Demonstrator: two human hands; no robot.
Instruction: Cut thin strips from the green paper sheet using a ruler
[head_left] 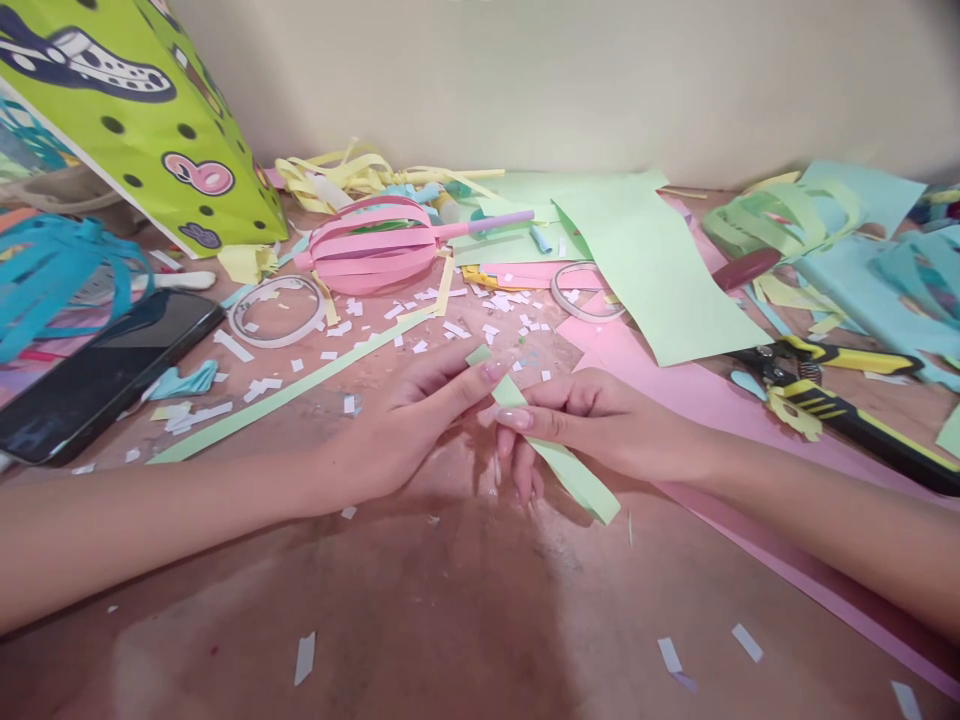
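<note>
A light green paper strip (566,468) is held between both hands above the table. My left hand (439,400) pinches its upper end between thumb and fingers, with a short tip sticking out above. Close beside it, my right hand (585,415) grips the strip between thumb and fingers, and a folded-looking length hangs below toward the lower right. Another long green strip (292,390) lies on the table behind my left forearm. Beyond the hands rests a pink paper-strip lantern shape (375,245) with a pink and purple stem.
Two tape rings (277,312) lie among white scraps. At left are a phone (105,375), blue strips (64,275) and a green bag (195,130). Green sheets (660,270), a pink sheet (750,430), yellow-black cutters (862,400) and more paper pieces lie at right. A wall stands behind.
</note>
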